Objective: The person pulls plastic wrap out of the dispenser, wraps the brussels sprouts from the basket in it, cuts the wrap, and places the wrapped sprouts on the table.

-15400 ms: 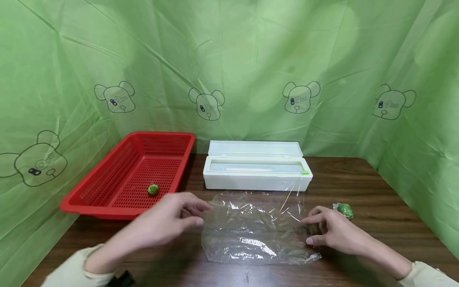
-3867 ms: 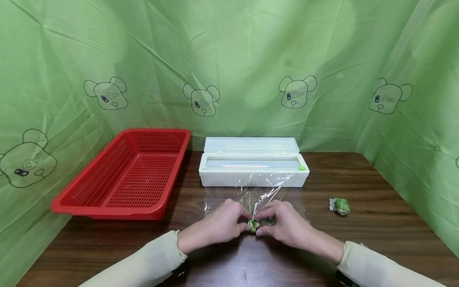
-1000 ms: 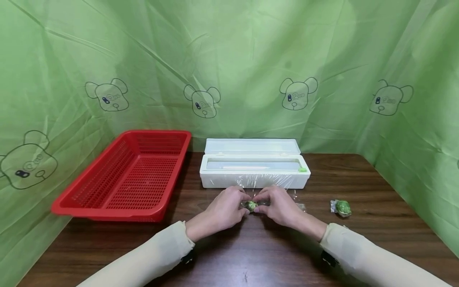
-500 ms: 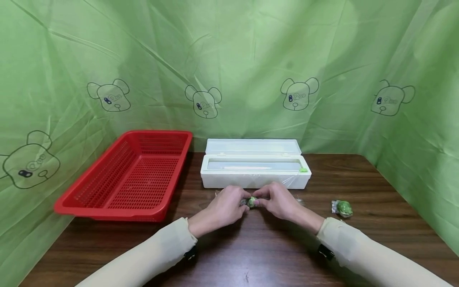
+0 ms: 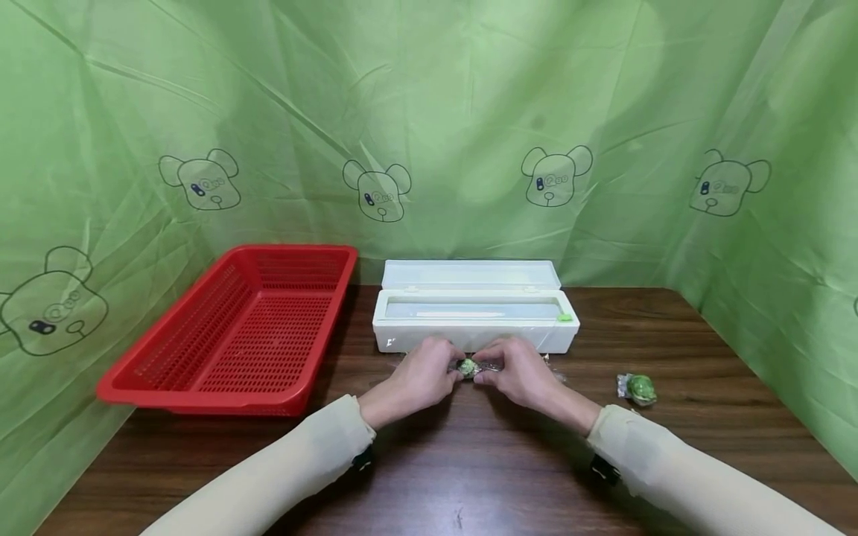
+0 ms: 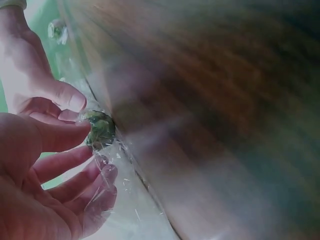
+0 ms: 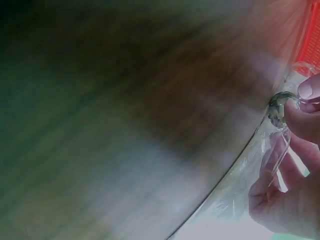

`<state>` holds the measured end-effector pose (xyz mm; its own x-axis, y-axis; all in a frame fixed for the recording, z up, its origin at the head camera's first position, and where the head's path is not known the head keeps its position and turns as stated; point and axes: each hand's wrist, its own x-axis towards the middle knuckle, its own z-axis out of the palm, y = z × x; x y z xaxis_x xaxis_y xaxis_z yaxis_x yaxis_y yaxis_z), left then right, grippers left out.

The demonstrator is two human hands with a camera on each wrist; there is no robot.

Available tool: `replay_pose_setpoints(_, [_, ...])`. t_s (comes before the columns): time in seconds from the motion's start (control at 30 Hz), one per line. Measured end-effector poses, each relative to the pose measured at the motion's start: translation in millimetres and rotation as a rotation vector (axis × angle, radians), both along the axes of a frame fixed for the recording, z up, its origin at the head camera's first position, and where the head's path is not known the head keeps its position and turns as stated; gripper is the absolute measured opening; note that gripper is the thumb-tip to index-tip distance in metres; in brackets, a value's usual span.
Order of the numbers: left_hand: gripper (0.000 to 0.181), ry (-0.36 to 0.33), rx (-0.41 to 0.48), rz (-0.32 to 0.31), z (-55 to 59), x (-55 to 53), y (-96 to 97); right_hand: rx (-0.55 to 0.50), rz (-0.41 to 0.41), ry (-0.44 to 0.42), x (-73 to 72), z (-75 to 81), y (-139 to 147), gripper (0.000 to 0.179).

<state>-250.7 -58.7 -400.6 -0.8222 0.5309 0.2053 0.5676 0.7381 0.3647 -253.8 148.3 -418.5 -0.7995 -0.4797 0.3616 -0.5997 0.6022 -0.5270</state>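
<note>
A small green Brussels sprout (image 5: 467,368) with clear cling film about it is between both hands, just in front of the white dispenser box (image 5: 476,335). My left hand (image 5: 418,378) pinches it from the left with thumb and fingers. From the right, my right hand (image 5: 521,378) pinches the sprout and the film beside it. In the left wrist view the sprout (image 6: 101,130) sits at the thumb tips, and film (image 6: 107,175) drapes over the left fingers. The right wrist view shows the sprout (image 7: 280,109) partly behind the thumb.
The dispenser's lid (image 5: 469,274) stands raised at the back, and a green slider (image 5: 564,317) sits on its right end. A red perforated basket (image 5: 322,327) stands on the left. Another film-wrapped sprout (image 5: 641,388) lies at right on the brown wooden table (image 5: 429,476).
The sprout left the basket and came between both hands. Over the last second both hands have moved it, in its film, away from the body toward the box, shortening the stretch of film between.
</note>
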Motion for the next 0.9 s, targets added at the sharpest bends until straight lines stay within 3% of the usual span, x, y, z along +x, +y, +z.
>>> replay_pose_setpoints(0.4, [0.010, -0.065, 0.092, 0.014, -3.3, -10.3, 0.0, -0.009, -0.050, -0.114, -6.6, 0.9, -2, 0.016])
replay_pose_setpoints(0.73, [0.009, -0.078, 0.105, 0.020, -2.2, -6.8, -0.2, -0.016, -0.098, -0.124, -0.2, 7.2, -2, 0.023])
replay_pose_setpoints(0.9, [0.009, -0.042, 0.075, 0.006, -1.2, -3.0, 0.1, -0.050, -0.138, -0.136, 7.1, 18.9, 12, 0.024])
